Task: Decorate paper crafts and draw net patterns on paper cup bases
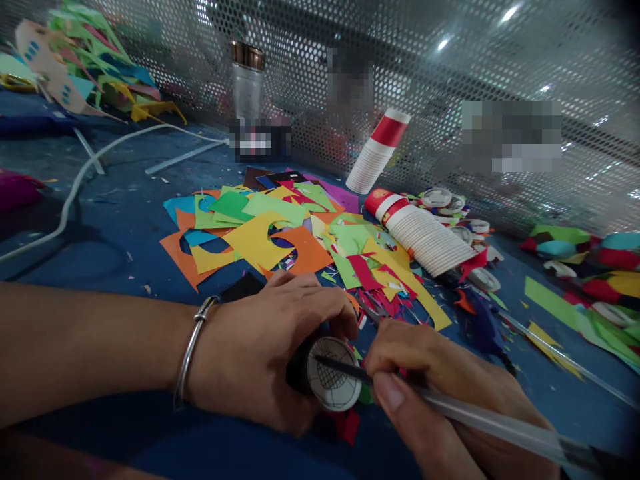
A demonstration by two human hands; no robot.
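My left hand [270,347], with a silver bangle at the wrist, curls around a small round piece with a white face [345,393], which looks like the bottom of a paper cup. Black lines on this face form a crosshatched centre with petal-like shapes around it. My right hand [440,393] grips a pen [465,410] with a clear barrel and dark tip section. The pen's point rests on or just over the drawn face; contact is hard to tell. The sides of the round piece are mostly hidden by my left fingers.
Cut coloured paper [260,240] lies heaped beyond my hands. Stacked paper cups [425,233] lie to the right, and another stack [373,157] leans on the perforated metal panel [300,87]. A jar [247,83] and a white cable [75,187] are at the left.
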